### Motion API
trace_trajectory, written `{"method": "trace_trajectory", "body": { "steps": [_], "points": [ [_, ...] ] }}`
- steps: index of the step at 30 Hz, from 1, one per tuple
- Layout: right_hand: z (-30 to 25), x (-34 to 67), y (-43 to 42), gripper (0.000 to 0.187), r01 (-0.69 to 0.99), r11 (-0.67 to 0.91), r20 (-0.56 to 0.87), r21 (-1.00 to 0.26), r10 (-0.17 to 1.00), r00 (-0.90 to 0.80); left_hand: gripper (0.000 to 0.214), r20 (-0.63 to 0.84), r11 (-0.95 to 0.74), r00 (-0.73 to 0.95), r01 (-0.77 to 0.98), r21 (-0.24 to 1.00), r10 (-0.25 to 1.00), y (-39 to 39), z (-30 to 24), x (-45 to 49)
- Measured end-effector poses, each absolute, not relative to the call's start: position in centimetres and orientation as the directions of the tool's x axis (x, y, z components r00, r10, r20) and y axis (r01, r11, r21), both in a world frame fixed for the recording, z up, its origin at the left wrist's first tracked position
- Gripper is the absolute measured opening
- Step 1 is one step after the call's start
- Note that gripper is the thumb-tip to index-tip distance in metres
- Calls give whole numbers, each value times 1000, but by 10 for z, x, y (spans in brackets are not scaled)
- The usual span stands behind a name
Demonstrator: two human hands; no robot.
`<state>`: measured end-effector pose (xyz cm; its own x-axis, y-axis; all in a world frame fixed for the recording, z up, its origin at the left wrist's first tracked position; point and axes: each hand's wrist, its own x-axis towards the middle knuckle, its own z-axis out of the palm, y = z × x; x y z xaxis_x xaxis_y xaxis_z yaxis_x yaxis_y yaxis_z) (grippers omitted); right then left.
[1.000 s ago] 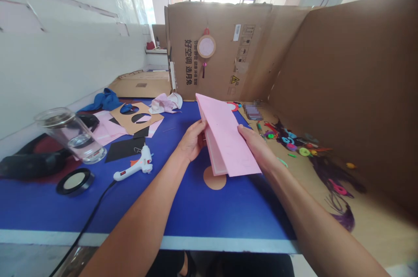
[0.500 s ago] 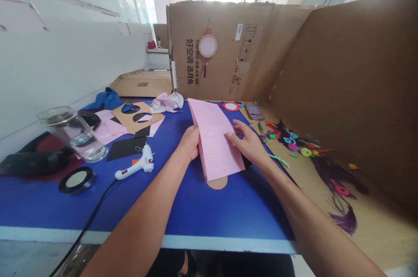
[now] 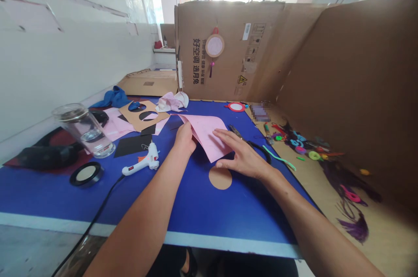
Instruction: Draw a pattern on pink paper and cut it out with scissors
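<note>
A folded sheet of pink craft foam (image 3: 205,135) lies opened out on the blue tabletop (image 3: 209,211). My left hand (image 3: 184,140) grips its left edge with bunched fingers. My right hand (image 3: 241,154) lies flat with spread fingers, its fingertips touching the sheet's right side. Just beyond those fingers lies a pair of black-handled scissors (image 3: 250,145). A white hot glue gun (image 3: 141,163) rests left of my left hand, and a round tan cutout (image 3: 220,178) sits below the sheet.
A glass jar of water (image 3: 84,131), a black tape roll (image 3: 86,173), black foam (image 3: 132,145) and a cut cardboard template (image 3: 140,116) lie left. Colourful craft pieces (image 3: 302,143) cover the cardboard-lined surface right. Cardboard walls (image 3: 342,72) stand behind and right.
The pink sheet, held upright-folded before, now lies opened and lower on the table. My right hand has moved down and flattened, uncovering the tan circle and the scissors.
</note>
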<state>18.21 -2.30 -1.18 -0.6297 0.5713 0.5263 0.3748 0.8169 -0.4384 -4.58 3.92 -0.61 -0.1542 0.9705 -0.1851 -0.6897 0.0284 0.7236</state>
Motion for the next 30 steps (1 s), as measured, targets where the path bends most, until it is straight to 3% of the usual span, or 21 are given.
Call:
{"method": "trace_trajectory", "body": {
  "steps": [6,13,20,26,30],
  "points": [
    [-11,182,-24,100,409,825,509,-390,563,-651,22,-191,31,-153,-701,713,970,39,-7,-45],
    [-9,183,-26,60,383,852,541,-357,523,-659,22,-203,30,-167,-699,715,965,38,-7,-44],
    [-5,183,-25,38,341,847,604,-408,530,-595,18,-145,-34,-240,-613,789,960,33,-2,-42],
    [4,182,-28,29,452,755,753,-474,614,-235,6,-118,-62,-301,-526,848,946,27,1,-43],
    [10,191,-22,25,559,647,806,-518,588,67,18,-69,-55,-218,-516,855,974,22,3,-43]
  ]
}}
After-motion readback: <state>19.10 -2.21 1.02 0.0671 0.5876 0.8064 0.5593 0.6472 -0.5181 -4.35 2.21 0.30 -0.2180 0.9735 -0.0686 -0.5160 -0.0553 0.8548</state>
